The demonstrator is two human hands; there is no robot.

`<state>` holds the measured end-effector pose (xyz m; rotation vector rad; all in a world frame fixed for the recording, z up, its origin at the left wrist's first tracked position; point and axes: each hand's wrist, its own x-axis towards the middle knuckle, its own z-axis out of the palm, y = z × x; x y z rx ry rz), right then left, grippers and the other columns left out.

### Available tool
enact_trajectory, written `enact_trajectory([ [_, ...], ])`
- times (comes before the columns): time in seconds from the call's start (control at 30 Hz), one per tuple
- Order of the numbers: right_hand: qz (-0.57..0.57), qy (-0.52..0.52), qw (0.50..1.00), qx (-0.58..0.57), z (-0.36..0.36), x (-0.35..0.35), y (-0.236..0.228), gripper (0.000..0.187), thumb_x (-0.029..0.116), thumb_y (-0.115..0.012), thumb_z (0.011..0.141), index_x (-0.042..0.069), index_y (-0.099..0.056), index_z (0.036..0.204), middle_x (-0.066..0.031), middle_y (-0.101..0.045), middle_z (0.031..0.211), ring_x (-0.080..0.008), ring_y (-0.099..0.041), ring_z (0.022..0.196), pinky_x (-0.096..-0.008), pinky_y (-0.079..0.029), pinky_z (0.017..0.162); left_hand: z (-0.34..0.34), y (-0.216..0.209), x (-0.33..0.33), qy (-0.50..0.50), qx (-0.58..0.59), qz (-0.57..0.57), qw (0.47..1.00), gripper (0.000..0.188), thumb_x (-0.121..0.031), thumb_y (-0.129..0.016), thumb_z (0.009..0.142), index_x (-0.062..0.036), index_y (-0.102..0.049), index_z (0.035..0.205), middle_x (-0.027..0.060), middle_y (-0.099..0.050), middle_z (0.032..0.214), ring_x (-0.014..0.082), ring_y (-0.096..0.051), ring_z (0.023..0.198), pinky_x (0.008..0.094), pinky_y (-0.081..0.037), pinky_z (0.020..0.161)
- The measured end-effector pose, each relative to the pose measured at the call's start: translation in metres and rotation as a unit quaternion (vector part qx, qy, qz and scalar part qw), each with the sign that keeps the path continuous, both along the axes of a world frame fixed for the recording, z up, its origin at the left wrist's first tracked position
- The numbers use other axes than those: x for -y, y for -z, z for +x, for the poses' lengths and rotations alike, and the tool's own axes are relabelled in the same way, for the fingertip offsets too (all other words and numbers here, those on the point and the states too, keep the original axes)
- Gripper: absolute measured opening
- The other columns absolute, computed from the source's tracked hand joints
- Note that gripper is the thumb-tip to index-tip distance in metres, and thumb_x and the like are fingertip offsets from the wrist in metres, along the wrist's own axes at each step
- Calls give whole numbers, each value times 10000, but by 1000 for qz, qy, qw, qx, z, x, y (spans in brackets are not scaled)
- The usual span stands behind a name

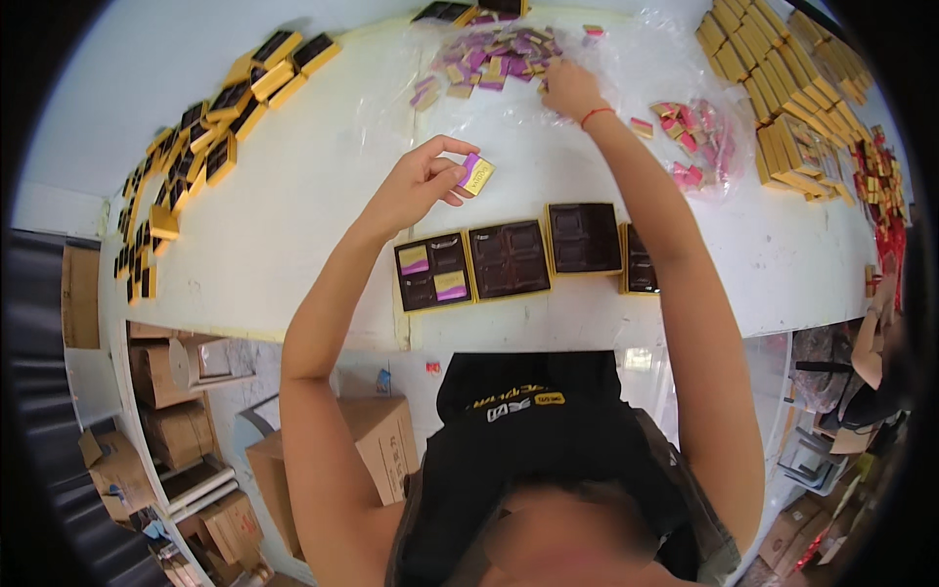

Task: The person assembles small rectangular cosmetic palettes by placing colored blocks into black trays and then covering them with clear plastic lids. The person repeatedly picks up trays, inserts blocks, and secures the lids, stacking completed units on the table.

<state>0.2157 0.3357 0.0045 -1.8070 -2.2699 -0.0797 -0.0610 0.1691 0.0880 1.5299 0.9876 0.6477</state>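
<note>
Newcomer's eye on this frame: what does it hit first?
Probably the pile of purple-and-gold blocks at the table's far side, with the right hand at its right end. Next, the left hand holding one purple-and-gold block between that pile and a row of dark boxes. Then the stacks of gold boxes at far right.

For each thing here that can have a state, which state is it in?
Left hand: closed on purple-and-gold piece
Right hand: at purple pile, grip unclear
Leftmost front tray: half filled with two pieces
Second front tray: unfilled
Third front tray: unfilled
Fourth front tray: partly hidden, visible part unfilled
Pink pieces: loose
Far-left trays: stacked unevenly
Gold boxes, right: stacked
</note>
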Motion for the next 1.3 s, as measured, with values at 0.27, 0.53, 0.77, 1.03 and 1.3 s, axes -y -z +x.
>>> enact_trajectory([
  [0.27, 4, -4, 998, -61, -9, 26, 2, 284, 209, -657, 805, 90, -699, 1059, -182, -651, 1104, -344, -603, 1051, -449, -515, 846, -9, 37, 34, -12, 1, -48, 999, 311, -40, -602, 916, -58, -561, 1224, 3, -569, 820, 101, -576, 753, 253, -485, 712],
  [0.53, -135, -115, 801, -571, 7, 72, -25, 247, 185, -701, 871, 59, -715, 1083, 0, -687, 903, -113, -571, 820, -277, -446, 745, 5, 52, 52, -77, -24, 64, 995, 191, -7, -651, 869, -37, -617, 1055, 4, -624, 861, 67, -551, 774, 228, -443, 716],
  [0.77, -314, -148, 694, -630, -5, 181, -64, 238, 49, -619, 923, 20, -666, 1154, -17, -667, 984, -105, -633, 904, -224, -500, 796, 13, 63, 69, -143, 56, 40, 987, 151, 19, -645, 868, -31, -641, 1010, 19, -609, 884, 83, -585, 786, 234, -490, 678],
  [1.03, 175, -380, 859, -297, -7, 276, -51, 271, -49, -740, 634, 70, -697, 872, -23, -667, 952, -210, -612, 842, -316, -520, 677, 11, 61, 79, -114, -118, 186, 969, 67, -43, -686, 840, -63, -666, 902, 36, -602, 874, 168, -601, 773, 306, -492, 689],
  [1.3, 162, -321, 900, -246, -26, 292, -8, 346, 1, -730, 628, 71, -729, 967, 4, -615, 912, -193, -567, 774, -309, -481, 656, 11, 73, 76, -123, -197, 351, 907, 98, -141, -751, 804, -97, -679, 855, 11, -641, 948, 228, -575, 868, 350, -467, 724],
])
